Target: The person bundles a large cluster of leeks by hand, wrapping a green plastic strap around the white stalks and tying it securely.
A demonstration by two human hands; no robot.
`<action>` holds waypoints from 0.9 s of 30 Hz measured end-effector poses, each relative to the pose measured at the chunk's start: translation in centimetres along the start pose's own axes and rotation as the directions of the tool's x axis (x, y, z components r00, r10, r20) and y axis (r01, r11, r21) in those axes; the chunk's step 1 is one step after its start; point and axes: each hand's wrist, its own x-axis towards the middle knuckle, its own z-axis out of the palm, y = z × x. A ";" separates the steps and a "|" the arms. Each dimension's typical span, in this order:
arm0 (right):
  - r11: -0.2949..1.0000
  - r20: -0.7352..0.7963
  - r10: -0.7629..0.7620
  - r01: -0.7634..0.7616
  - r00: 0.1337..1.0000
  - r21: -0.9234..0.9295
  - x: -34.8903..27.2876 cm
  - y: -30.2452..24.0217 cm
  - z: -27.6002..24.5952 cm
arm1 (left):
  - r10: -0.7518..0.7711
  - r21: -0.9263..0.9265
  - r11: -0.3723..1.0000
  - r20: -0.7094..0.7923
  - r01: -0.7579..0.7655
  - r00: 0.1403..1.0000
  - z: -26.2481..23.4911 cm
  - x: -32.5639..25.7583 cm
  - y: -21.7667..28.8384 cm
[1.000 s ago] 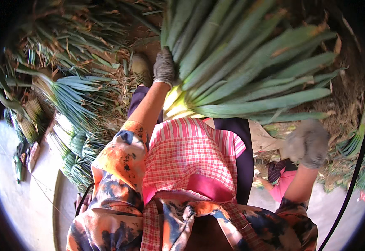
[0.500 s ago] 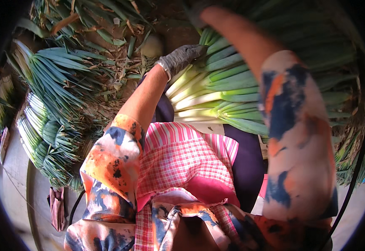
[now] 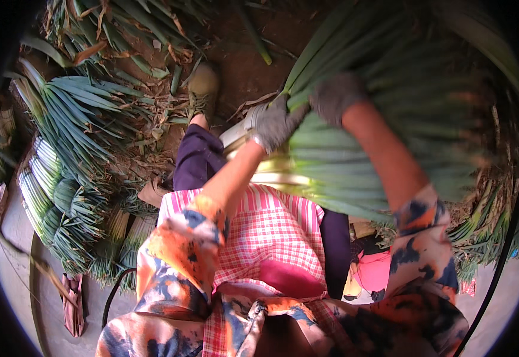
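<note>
A big bunch of green onions [image 3: 307, 152] lies across in front of my lap, pale stalks to the left and long green leaves fanned to the right. My left hand [image 3: 277, 124], in a grey glove, grips the bunch near where white turns to green, its thumb and a finger spread over the stalks. Just right of it, my gloved right hand [image 3: 338, 98] is over the leaves. Motion smears its fingers, so their hold cannot be made out. The far leaves are blurred too.
Tied bundles of green onions [image 3: 54, 199] and a loose heap [image 3: 83, 113] lie at the left. Cut leaves and dry scraps cover the ground beyond. My shoe [image 3: 204, 83] stands near the top centre. A dark cable [image 3: 497, 256] runs down the right side.
My right hand has come back from the far top edge to the leaves beside my left hand. The left hand has shifted right and nearer, and the leaves have fanned out.
</note>
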 end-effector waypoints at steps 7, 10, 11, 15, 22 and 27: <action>0.965 -0.461 0.233 -0.145 0.856 0.218 -3.6 0.6 7.8 | 0.000 0.132 0.989 -0.435 0.064 0.901 9.6 0.4 -1.0; 0.974 -0.626 0.186 -0.057 0.758 0.221 -3.4 0.7 6.2 | -0.030 0.035 0.998 -0.401 0.049 0.916 8.9 1.1 -1.5; 0.987 -0.690 0.133 -0.029 0.712 0.161 -3.5 -0.4 4.5 | 0.008 0.162 0.984 -0.446 0.072 0.895 9.1 0.7 -1.5; 0.956 -0.679 -0.030 0.220 0.734 0.196 3.0 -8.3 0.9 | -0.305 0.299 0.878 -0.256 0.375 0.917 8.8 2.7 -1.1; 0.998 -0.160 -0.059 0.061 0.985 0.006 14.9 0.0 2.8 | 0.080 0.135 0.991 -0.620 0.005 0.780 9.5 0.5 -0.5; 0.998 -0.112 0.057 -0.054 0.992 0.028 10.0 7.5 4.9 | -0.054 -0.089 0.996 -0.568 0.004 0.821 9.0 0.4 -1.3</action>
